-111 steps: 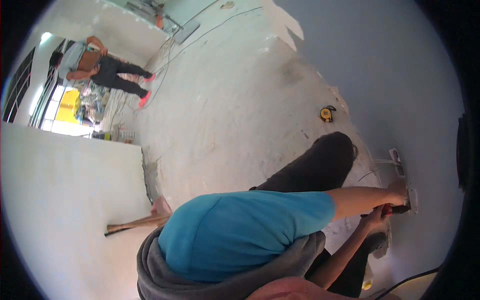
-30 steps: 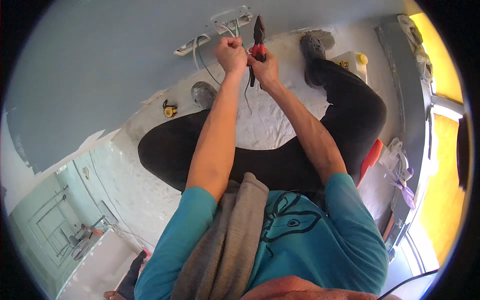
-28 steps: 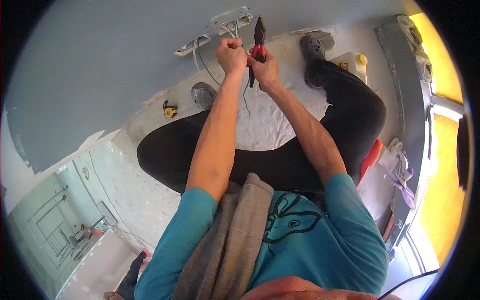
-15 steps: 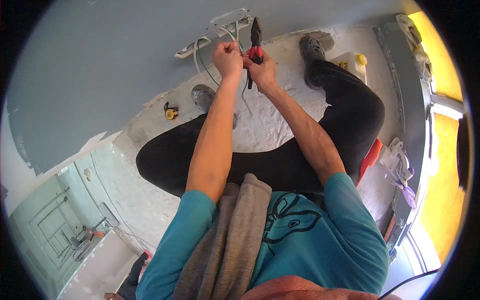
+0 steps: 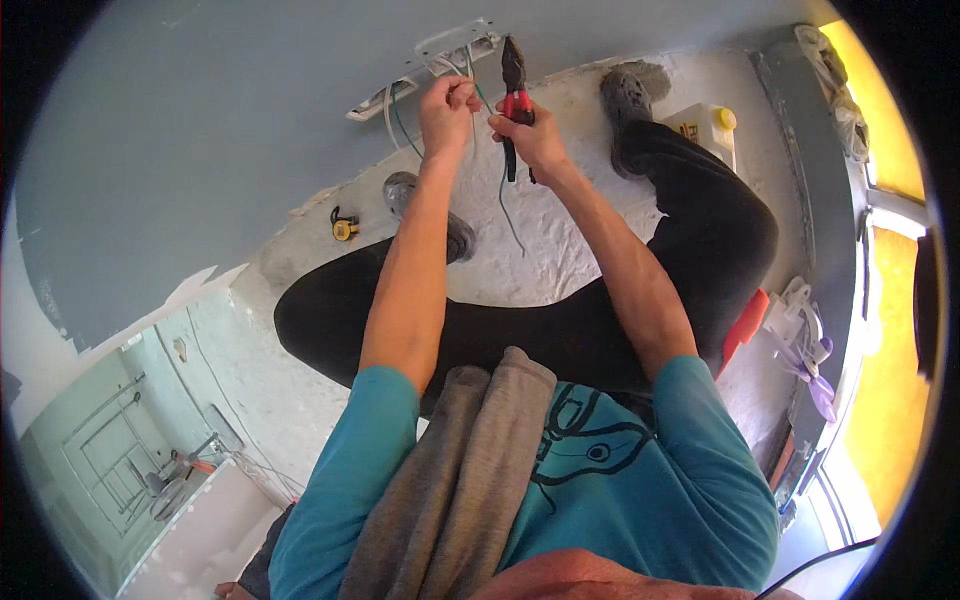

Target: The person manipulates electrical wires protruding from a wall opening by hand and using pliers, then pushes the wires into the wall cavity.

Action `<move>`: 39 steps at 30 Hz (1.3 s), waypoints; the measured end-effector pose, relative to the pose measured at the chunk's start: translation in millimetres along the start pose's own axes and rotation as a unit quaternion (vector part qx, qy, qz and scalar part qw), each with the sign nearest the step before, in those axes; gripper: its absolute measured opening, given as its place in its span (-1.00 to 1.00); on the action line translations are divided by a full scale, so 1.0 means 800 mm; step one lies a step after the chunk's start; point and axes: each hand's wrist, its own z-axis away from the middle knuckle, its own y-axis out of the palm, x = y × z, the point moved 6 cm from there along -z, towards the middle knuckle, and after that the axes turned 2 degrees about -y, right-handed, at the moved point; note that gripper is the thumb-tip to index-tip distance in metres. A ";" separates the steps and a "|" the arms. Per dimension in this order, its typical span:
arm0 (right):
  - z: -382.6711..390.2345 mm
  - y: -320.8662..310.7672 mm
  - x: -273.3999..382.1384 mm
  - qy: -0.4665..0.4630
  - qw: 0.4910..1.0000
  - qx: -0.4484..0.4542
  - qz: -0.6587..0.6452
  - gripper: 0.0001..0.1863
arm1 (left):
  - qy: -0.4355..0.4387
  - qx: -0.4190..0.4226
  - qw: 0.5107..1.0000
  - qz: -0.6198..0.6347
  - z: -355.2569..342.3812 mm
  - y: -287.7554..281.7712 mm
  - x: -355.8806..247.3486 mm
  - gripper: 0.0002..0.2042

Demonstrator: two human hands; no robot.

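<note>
My right hand [image 5: 540, 140] is wrapped round a pair of pliers [image 5: 514, 75] with red and black handles, its dark jaws pointing up toward the wall. Beside it, my left hand [image 5: 447, 118] is closed in a pinch, and a thin white wire appears to run into its fingers. The fingertips are too small to make out fully. A green wire [image 5: 481, 90] comes out of the right-hand wall box [image 5: 487, 46], passes between my hands and dangles below the pliers. More white and green wires hang from the left-hand wall box [image 5: 368, 106].
A yellow tape measure [image 5: 344, 229] lies on the pale floor left of my shoe. A white jug [image 5: 712, 130] with a yellow cap stands beyond my right leg. Near the right wall sit a purple-and-white item [image 5: 805, 350] and something red [image 5: 745, 328].
My hands have drawn apart, the right moving slightly right and down with the pliers. The loose green wire end has swung lower and to the right.
</note>
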 end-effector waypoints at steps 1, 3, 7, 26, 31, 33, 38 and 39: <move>0.001 0.000 0.000 0.018 1.000 0.008 -0.010 -0.74 | 0.018 0.033 0.999 -0.021 0.000 0.000 -0.005 -0.87; -0.002 -0.007 0.003 0.014 1.000 0.015 0.008 -0.74 | 0.037 0.067 0.996 -0.040 -0.001 -0.001 -0.020 -0.86; -0.004 -0.014 0.001 0.016 0.999 0.023 0.021 -0.76 | 0.132 0.116 0.961 -0.215 0.001 0.008 -0.056 -0.84; 0.001 0.001 -0.004 0.194 0.943 0.109 -0.247 -0.90 | 0.175 -0.011 0.960 -0.216 0.006 0.024 -0.035 -0.92; 0.002 -0.001 -0.003 0.198 0.941 0.107 -0.253 -0.88 | 0.149 -0.027 0.968 -0.200 0.006 0.030 -0.025 -0.93; 0.001 0.001 -0.009 0.199 0.938 0.119 -0.258 -0.88 | 0.152 -0.035 0.967 -0.203 0.001 0.020 -0.017 -0.93; 0.002 -0.017 -0.014 0.149 0.979 0.105 -0.086 -0.87 | -0.009 0.012 1.000 -0.012 0.009 0.010 0.006 -0.90; 0.003 -0.015 -0.012 0.148 0.980 0.106 -0.084 -0.87 | -0.008 0.011 1.000 -0.011 0.010 0.011 0.008 -0.90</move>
